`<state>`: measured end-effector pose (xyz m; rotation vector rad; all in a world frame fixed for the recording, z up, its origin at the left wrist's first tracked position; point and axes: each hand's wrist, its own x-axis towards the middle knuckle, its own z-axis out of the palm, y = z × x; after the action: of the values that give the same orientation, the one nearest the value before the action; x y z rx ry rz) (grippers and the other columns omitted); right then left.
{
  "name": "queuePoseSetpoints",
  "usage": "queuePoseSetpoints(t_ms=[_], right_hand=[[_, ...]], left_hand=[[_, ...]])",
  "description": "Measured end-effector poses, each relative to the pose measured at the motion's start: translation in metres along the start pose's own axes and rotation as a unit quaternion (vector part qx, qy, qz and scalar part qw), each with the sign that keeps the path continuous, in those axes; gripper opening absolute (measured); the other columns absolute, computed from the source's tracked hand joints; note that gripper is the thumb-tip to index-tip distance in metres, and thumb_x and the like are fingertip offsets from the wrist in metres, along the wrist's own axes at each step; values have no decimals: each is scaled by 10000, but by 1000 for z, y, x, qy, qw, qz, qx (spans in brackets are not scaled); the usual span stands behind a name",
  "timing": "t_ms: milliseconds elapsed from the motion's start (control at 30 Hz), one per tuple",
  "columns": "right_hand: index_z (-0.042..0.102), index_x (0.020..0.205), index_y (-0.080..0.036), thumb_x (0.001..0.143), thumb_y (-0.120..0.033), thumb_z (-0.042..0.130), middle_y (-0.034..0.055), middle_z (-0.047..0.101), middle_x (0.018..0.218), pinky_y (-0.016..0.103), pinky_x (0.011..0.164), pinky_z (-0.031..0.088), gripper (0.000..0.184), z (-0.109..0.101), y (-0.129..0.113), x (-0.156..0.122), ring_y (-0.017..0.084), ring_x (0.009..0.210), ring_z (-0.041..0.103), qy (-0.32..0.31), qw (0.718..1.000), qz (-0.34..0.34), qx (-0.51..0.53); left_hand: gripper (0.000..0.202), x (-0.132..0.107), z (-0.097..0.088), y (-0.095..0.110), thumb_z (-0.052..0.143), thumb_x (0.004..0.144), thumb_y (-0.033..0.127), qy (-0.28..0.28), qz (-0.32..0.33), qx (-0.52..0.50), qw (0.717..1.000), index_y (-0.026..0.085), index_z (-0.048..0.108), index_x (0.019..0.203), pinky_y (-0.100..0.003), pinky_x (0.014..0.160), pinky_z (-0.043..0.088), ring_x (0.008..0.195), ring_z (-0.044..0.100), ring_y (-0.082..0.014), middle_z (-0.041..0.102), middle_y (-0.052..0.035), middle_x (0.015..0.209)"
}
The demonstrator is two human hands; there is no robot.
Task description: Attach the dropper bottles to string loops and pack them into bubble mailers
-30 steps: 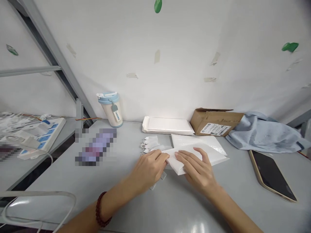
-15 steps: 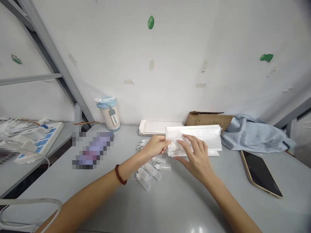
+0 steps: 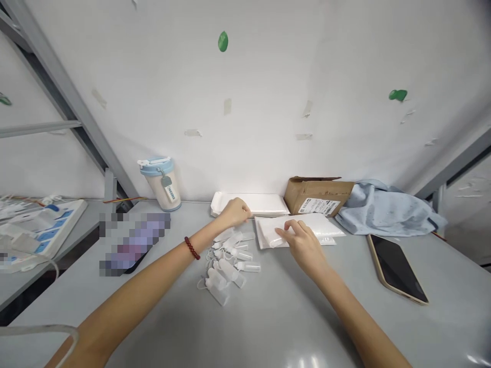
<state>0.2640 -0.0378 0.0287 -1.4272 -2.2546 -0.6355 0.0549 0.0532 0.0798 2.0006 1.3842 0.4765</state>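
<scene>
My right hand [image 3: 301, 244] rests with its fingertips on a flat stack of white plastic bags [image 3: 303, 228] lying on the grey table [image 3: 276, 317]. Its fingers are stretched out and pressing down. My left hand [image 3: 236, 211], with a red bead bracelet at the wrist, reaches to the far stack of white bags [image 3: 261, 203] by the wall; its fingers are curled at the stack's left end, and what they hold, if anything, is hidden. Several small clear squeeze bottles [image 3: 228, 263] lie scattered between my arms.
A blue-lidded cup [image 3: 160, 183] stands at the back left, a cardboard box [image 3: 316, 196] and a blue cloth [image 3: 385, 212] at the back right. A phone [image 3: 397, 268] lies face up on the right. A power strip [image 3: 46, 232] sits on the left bench.
The bag stack that both hands held up half a second ago now lies flat on the table. My left hand let go of it and moved back to the far stack.
</scene>
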Motion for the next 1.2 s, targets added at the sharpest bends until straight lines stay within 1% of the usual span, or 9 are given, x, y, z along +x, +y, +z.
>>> queuePoseSetpoints(t_ms=[100,233,600,733,867,967,1100,1167,1200], right_hand=[[636,945,-227,748,83,397,50,554,876,256,583,359,438,4,-9,1,154,723,482,6,1000,-5,-3],[610,956,-215,763,62,430,52,545,886,243,556,352,383,11,-21,2,145,708,486,2,1000,-14,-10],[604,948,-221,805,-33,516,63,549,910,234,502,346,252,12,-14,3,167,774,517,-8,1000,7,2],[606,901,-206,807,-213,612,62,551,899,232,508,385,94,12,-16,2,165,763,521,1,1000,13,28],[571,1042,-153,804,-439,592,108,547,941,269,567,447,373,8,-19,3,194,804,525,39,998,21,50],[511,1149,-113,838,-356,568,163,527,1041,337,722,458,398,1,-23,6,240,929,508,122,992,20,38],[530,1085,-158,834,-114,531,134,563,1040,386,799,385,255,-9,-30,8,250,979,502,229,973,-1,-21],[551,948,-169,823,-54,492,85,598,915,333,726,369,180,-11,-33,8,194,842,524,229,973,-16,-27],[546,870,-170,818,-36,474,62,597,840,303,682,358,160,-11,-33,7,166,763,514,221,975,-22,-25]], left_hand=[[183,8,-9,-16,563,719,222,69,39,93,993,143,694,820,-264,665,427,757,587,-192,668,-62,758],[229,10,-11,-32,539,747,188,97,81,188,974,160,686,920,-292,766,428,913,577,-228,671,-77,891],[187,14,-6,-34,469,783,92,113,159,334,922,134,642,724,-281,638,416,893,535,-242,639,-120,844],[136,7,-12,-27,493,784,90,137,188,361,903,136,604,721,-284,612,411,855,524,-234,623,-102,812],[133,-15,-17,-18,459,838,107,171,236,382,877,142,571,777,-295,636,408,864,504,-222,600,-90,855],[156,-40,-10,-12,438,864,112,172,294,397,852,153,552,767,-300,664,399,837,498,-205,587,-65,824],[223,-73,12,-4,423,862,60,217,454,401,766,158,518,686,-288,558,340,658,467,-164,541,-20,675],[228,-83,21,-1,431,862,59,229,489,362,760,161,528,683,-282,556,333,643,470,-152,547,-9,650],[217,-86,22,-1,438,869,77,237,482,321,780,164,542,699,-284,596,354,674,489,-152,569,-10,669]])
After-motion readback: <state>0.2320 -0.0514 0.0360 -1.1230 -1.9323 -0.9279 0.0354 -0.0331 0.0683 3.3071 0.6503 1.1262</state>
